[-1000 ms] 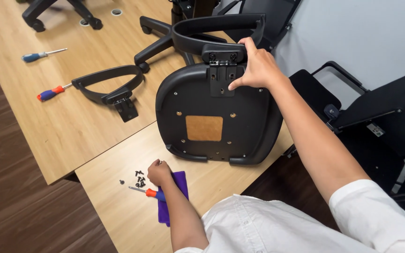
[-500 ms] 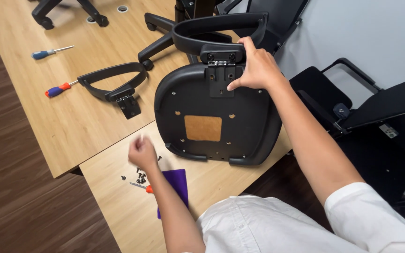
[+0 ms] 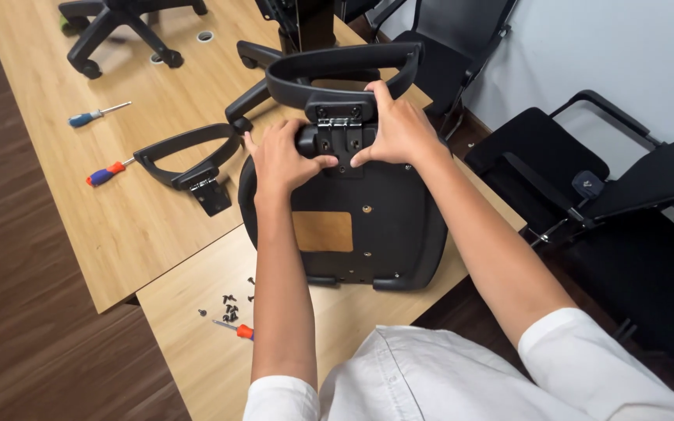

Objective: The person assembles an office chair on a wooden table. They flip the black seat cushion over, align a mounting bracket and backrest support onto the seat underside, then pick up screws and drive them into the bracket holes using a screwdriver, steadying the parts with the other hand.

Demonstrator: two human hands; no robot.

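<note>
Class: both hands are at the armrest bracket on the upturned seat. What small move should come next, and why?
Probably press the screw into a bracket hole: the left hand pinches at it, the right hand steadies the armrest, and an orange-handled screwdriver lies beside the loose screws.

Two pale wooden tables [image 3: 79, 226] stand on a dark wood floor [image 3: 17, 343]. A plain grey wall [image 3: 626, 54] runs at the right, with black chairs [image 3: 587, 179] parked along it.
</note>
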